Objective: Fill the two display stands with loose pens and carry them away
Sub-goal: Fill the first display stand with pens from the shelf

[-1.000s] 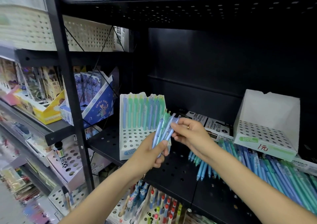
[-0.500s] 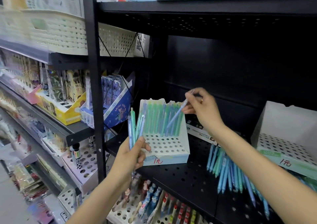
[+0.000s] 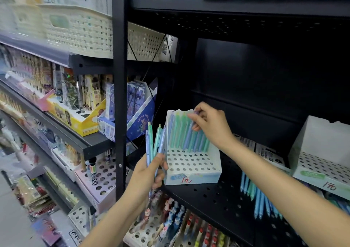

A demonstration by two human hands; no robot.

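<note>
Stand [image 3: 192, 168] – back rows filled | right hand [image 3: 210, 127] pinches pen [image 3: 189, 136] | left hand [image 3: 149, 173] grips bundle [image 3: 154, 142]

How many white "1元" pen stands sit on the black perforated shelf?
2: the partly filled stand under the right hand, and an empty stand at the right edge, partly cut off.

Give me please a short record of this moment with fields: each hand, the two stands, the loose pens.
left hand: holds a bunch of pens
right hand: pinches one pen top at the back row
near stand: back rows filled, front holes free
far stand: no pens visible in it
loose pens: lying on black shelf between the stands
</note>
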